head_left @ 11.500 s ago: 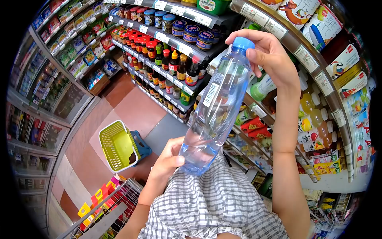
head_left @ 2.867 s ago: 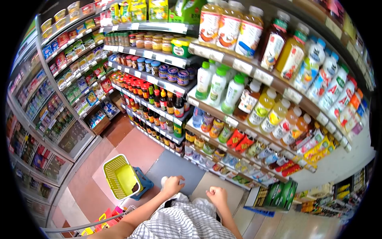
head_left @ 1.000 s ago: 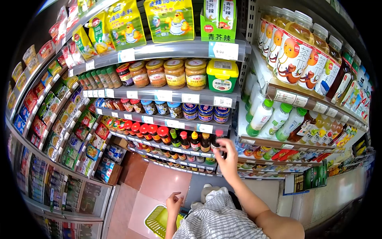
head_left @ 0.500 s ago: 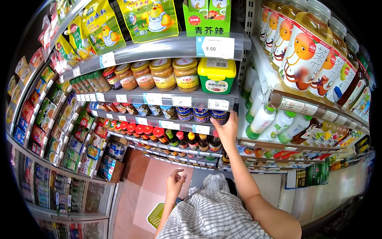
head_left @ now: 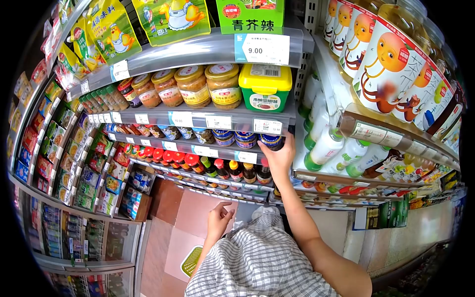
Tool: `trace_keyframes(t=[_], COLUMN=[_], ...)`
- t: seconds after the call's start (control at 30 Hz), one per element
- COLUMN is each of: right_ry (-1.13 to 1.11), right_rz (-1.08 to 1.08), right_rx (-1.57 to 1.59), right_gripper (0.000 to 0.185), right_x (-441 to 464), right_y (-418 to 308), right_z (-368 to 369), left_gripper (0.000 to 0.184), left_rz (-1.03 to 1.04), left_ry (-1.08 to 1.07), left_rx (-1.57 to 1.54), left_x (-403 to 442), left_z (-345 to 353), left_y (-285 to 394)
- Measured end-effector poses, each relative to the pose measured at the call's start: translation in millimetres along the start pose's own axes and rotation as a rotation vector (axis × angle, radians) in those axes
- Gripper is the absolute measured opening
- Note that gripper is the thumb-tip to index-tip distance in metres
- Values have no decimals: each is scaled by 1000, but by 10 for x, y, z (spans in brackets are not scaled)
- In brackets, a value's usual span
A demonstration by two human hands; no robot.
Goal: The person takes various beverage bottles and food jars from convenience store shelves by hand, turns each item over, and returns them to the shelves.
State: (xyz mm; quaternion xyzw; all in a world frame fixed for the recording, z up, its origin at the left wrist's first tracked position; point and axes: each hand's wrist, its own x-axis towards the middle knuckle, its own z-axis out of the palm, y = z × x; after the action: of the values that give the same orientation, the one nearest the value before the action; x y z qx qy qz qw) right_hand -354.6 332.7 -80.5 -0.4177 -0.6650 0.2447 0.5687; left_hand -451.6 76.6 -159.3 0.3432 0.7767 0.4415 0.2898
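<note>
My right hand (head_left: pixel 280 157) is closed around a small jar with a dark blue lid (head_left: pixel 271 141), the rightmost in its row on the shelf. Its fingers reach round the jar's side and hide part of it. Matching blue-lidded jars (head_left: pixel 245 139) stand just left of it. My left hand (head_left: pixel 219 220) hangs low in front of my checked shirt (head_left: pixel 255 252), fingers loosely bent and apart, holding nothing. Below it on the floor is a light green basket (head_left: pixel 192 261), partly covered by my arm.
A price-tagged shelf edge (head_left: pixel 198 120) runs just above the jar, with gold-lidded jars (head_left: pixel 192 86) and a green tub with a yellow lid (head_left: pixel 266 88) on it. Sauce bottles (head_left: pixel 235 171) line the shelf below. Large labelled bottles (head_left: pixel 386 64) jut out on the right.
The view has shifted slightly, with the shelves appearing a little lower and further left. My right hand stays at the same blue-lidded jar. My left hand keeps nearly the same pose.
</note>
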Motion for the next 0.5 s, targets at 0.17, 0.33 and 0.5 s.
trace_keyframes(t=[0.17,0.33,0.5], right_ry=[129,12,-296], right_rz=[-139,-147,235], right_rx=[82,191,628], right_gripper=[69,73,72], right_x=[-166,-336,-408], right_y=[-92,-221,-622], right_z=[-150,-361,-585], left_gripper=[28,30,58], left_rz=[41,206,471], left_ry=[-11,103,168], left_rx=[57,-5,63], left_x=[37,45,37], left_z=[-64,-79,-249], left_y=[137,395,1138])
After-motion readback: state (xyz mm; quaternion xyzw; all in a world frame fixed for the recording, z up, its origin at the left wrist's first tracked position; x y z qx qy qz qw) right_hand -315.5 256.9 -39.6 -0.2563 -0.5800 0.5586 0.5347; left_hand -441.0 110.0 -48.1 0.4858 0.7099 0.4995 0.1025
